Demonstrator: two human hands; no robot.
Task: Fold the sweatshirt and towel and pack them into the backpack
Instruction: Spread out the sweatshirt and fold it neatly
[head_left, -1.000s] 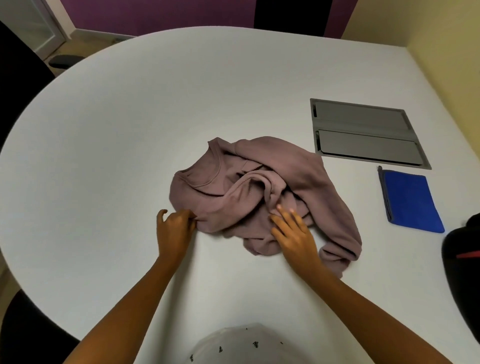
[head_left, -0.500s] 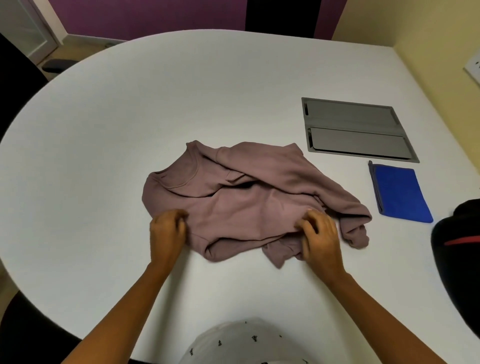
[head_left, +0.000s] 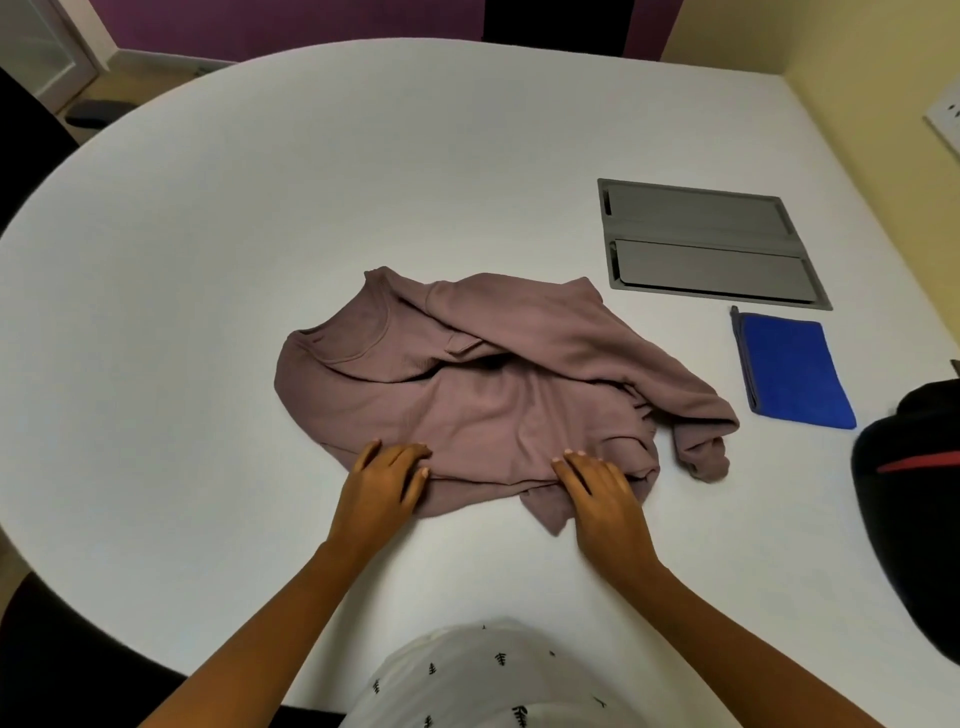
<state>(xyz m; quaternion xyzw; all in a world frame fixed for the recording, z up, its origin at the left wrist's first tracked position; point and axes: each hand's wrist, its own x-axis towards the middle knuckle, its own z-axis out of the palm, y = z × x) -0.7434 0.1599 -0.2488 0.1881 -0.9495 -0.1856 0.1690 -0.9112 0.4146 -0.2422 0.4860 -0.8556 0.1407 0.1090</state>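
A pinkish-brown sweatshirt (head_left: 493, 395) lies crumpled in the middle of the frame on a big white counter (head_left: 249, 218). Its neck hole points to the upper left, and one sleeve flops down toward the right.

The left hand (head_left: 387, 480) lies flat on the bottom edge of the sweatshirt, with straight fingers pressing on the cloth. The right hand (head_left: 605, 499) lies flat on the same edge, a bit more to the right, and its fingers are straight too. Neither hand is grabbing anything.

A folded blue towel (head_left: 789, 371) sits on the counter at the right of the frame, apart from the sweatshirt. A black backpack (head_left: 914, 499) with a red stripe pokes in at the right edge, near the towel. Only part of it shows.

A gray panel (head_left: 706, 244) is set into the counter just above the towel. At the bottom of the frame is the person's white shirt (head_left: 493, 675) with tiny dark marks on it.
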